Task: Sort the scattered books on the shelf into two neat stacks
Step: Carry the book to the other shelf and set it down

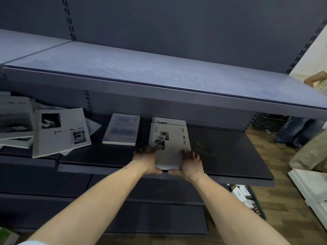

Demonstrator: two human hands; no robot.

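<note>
A thin white paperback book with small black-and-white photos on its cover (169, 144) is being held at its near end on the dark grey metal shelf (230, 156), on top of another white book whose far edge is showing behind it. It is being gripped at its 2 near corners by the left hand (147, 160) and the right hand (192, 162), fingers curled over the cover and thumbs along the near edge. The book is being judged light, flat, fairly stiff and somewhat slippery, so the side edges are being favoured for squaring it.
</note>
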